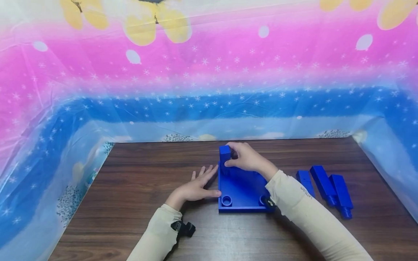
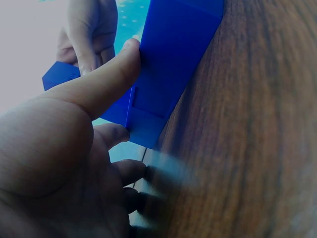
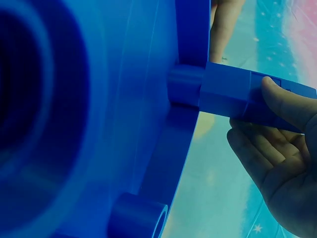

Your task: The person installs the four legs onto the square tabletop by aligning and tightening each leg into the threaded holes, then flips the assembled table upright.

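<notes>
A square blue panel (image 1: 241, 186) with a raised rim lies on the table, a round socket (image 1: 226, 201) at its near left corner. At the far left corner a square blue leg (image 1: 224, 154) stands upright over another socket. My right hand (image 1: 248, 157) pinches this leg between thumb and fingers. In the right wrist view the leg (image 3: 225, 89) meets the socket's mouth; its threaded end is hidden. My left hand (image 1: 197, 186) has its fingers spread, with thumb and index fingertip touching the panel's left side. The left wrist view shows the thumb against the panel (image 2: 173, 54).
To the right of the panel lie a short-looking blue leg (image 1: 303, 177), partly behind the right sleeve, and two more blue legs (image 1: 321, 179) with threaded ends towards me. A patterned cloth (image 1: 209, 105) hangs around the wooden table (image 1: 147, 174).
</notes>
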Demonstrator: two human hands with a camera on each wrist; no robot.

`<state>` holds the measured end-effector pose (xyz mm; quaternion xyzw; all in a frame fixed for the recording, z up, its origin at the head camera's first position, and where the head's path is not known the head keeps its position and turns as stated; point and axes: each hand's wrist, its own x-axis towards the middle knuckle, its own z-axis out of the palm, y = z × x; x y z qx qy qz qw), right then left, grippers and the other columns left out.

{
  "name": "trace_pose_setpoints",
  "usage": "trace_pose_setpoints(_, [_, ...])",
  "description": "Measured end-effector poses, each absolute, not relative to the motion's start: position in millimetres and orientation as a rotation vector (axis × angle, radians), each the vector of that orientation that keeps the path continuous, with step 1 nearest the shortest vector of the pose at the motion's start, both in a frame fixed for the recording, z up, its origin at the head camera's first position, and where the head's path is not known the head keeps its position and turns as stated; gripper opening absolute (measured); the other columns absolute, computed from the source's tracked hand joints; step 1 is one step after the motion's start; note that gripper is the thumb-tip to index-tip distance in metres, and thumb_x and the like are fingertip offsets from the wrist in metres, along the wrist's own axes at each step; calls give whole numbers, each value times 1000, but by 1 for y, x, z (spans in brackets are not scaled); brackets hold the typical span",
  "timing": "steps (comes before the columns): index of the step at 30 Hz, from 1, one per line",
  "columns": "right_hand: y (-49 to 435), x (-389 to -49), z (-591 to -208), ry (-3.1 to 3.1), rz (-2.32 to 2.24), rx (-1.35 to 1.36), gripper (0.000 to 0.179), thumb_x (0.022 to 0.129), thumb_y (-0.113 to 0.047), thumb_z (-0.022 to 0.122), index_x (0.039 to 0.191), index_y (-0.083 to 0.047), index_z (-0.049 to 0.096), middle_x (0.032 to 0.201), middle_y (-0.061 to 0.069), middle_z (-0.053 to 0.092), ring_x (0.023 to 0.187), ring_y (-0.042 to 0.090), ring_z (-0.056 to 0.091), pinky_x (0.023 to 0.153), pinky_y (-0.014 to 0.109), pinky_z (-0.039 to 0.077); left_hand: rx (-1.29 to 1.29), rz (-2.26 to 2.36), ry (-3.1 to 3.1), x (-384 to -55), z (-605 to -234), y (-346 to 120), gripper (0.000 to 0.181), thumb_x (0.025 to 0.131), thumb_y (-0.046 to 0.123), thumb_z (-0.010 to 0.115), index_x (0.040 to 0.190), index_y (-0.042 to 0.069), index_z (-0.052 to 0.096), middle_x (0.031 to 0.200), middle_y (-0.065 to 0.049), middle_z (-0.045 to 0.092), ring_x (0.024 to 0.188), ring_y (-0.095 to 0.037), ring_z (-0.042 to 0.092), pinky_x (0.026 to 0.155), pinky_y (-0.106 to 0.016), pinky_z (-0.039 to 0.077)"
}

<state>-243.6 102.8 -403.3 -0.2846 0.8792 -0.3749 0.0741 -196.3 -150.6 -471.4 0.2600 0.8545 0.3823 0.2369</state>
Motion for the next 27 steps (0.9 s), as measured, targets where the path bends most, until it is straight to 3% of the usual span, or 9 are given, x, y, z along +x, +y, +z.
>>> trace_pose_setpoints(10, [101,-237,-405,2674,-1163,-832,31,94,-10,81,121,-3,67,108,9,77,98,23,74,87,43,61,713,1058,2356,-200,-482,-151,116,89,79,64,171,20,7,176,-12,1,160,-34,-14,123,-59,-18])
trace_pose_setpoints(21, [99,-235,-406,2716,-1152,-828,33,92,-12,83,120,-2,67,102,7,77,87,17,73,79,38,60,700,1046,2325,-193,-462,-149,104,98,56,70,171,15,8,176,-20,1,160,-39,-15,122,-64,-17])
trace_pose_setpoints(27, [99,-234,-406,2731,-1146,-827,32,92,-12,84,118,-2,68,99,6,77,83,14,72,76,35,58,699,1015,2333,-194,-461,-148,101,100,52,69,171,17,7,176,-17,0,160,-38,-14,123,-64,-16])
